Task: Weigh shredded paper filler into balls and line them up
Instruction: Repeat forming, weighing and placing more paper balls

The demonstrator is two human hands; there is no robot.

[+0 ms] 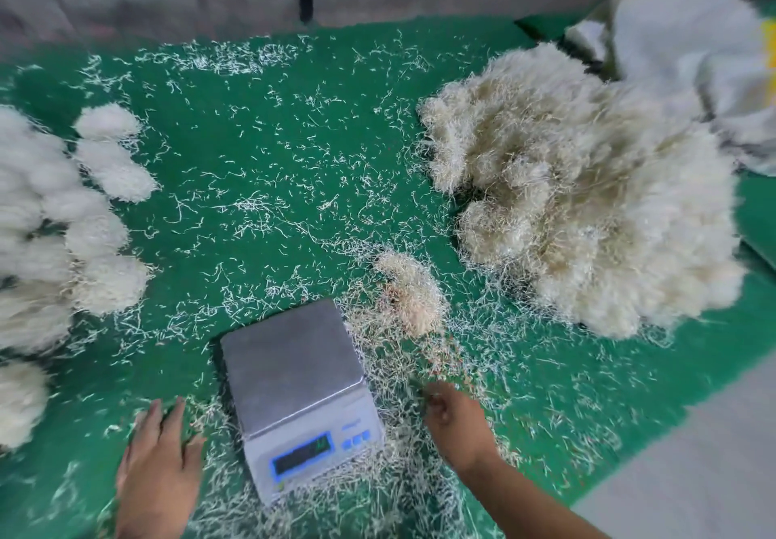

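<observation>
A grey digital scale [294,374] with a bare steel pan and a lit blue display stands near the front of the green table [268,152]. My left hand [161,458] lies flat on the table left of the scale, fingers straight. My right hand [455,421] is just right of the scale, fingers curled among loose shreds; a blurred streak of shreds runs up from it to a small clump of filler [409,290]. A big pile of cream shredded paper [583,206] sits at the right. Several finished paper balls [107,240] are lined up along the left edge.
Loose shreds litter the whole green surface, thickest around the scale. A white sack [688,47] lies at the back right behind the pile. A grey wall runs along the far edge, and grey floor shows at the front right corner.
</observation>
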